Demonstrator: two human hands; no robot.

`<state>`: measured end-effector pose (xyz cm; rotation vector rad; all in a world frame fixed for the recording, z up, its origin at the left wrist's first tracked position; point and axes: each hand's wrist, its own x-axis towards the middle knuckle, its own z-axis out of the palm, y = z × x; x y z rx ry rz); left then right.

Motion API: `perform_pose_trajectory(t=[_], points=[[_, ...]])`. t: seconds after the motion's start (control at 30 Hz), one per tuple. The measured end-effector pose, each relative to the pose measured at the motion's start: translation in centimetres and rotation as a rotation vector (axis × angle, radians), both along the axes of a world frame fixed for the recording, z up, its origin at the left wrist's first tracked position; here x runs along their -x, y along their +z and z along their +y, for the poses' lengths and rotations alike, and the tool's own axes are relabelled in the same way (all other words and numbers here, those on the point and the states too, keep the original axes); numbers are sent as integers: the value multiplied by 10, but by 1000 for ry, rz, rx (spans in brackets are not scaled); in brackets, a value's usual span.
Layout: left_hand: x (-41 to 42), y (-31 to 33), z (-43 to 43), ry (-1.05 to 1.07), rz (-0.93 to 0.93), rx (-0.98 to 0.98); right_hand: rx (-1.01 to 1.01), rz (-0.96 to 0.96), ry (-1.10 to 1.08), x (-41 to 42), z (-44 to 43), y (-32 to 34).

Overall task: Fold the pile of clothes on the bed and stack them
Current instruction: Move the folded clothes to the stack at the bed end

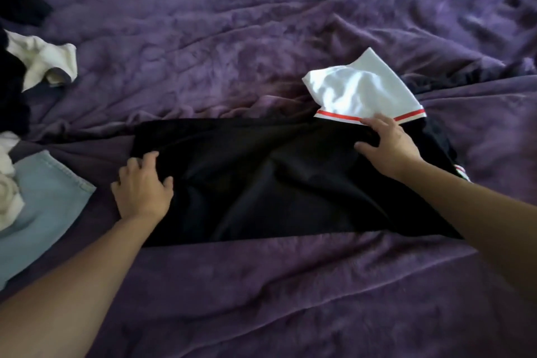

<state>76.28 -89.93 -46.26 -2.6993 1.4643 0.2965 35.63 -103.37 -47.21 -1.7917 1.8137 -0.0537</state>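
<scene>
shirt-folding under way on the crumpled purple fleece blanket (pixel 261 38).
thin black fabric shirt (pixel 261 177) lies spread across the middle of the frame, its white red-striped sleeve (pixel 360 90) sticking up at centre right. left hand (pixel 142 189) curls round its left edge; right hand (pixel 389 148) pinches a ridge just below the sleeve. it looks light, limp and slippery, so i'd hold seams and corners, not the slack middle. unfolded pile of white, dark and pale blue clothes (pixel 40 61) sits at far left.

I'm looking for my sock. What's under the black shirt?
Only the purple blanket shows round the black shirt. Anything beneath is hidden by the cloth, which the left hand and right hand hold.
</scene>
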Motion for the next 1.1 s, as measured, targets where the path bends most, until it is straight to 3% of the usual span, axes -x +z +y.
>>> perform_pose_trajectory(t=[0.17, 0.3, 0.43, 0.57, 0.7, 0.83, 0.9, 1.0, 1.1], points=[[-41, 19, -41, 45, 38, 330, -72, 121, 10, -9, 1, 2], [-35, 31, -74, -72, -27, 379, 113, 131, -80, -22, -14, 20], [35, 9, -55, -481, 171, 140, 226, 141, -248, -24, -56, 34], [78, -37, -31, -531, 148, -112, 74, 169, -408, -11, -112, 28], [77, -53, -28, -531, 81, -107, -97, -87, -656, -12, -139, 15], [75, -49, -33, -548, 97, -130, -180, -403, -737, -13, -149, 25], [75, -43, -38, -529, 116, -155, -92, -519, -628, -5, -141, 42], [77, -31, -45, -498, 138, -207, 258, -291, -28, 14, -92, 71], [80, -19, -50, -464, 140, -258, 272, -100, 446, 43, -24, 67]])
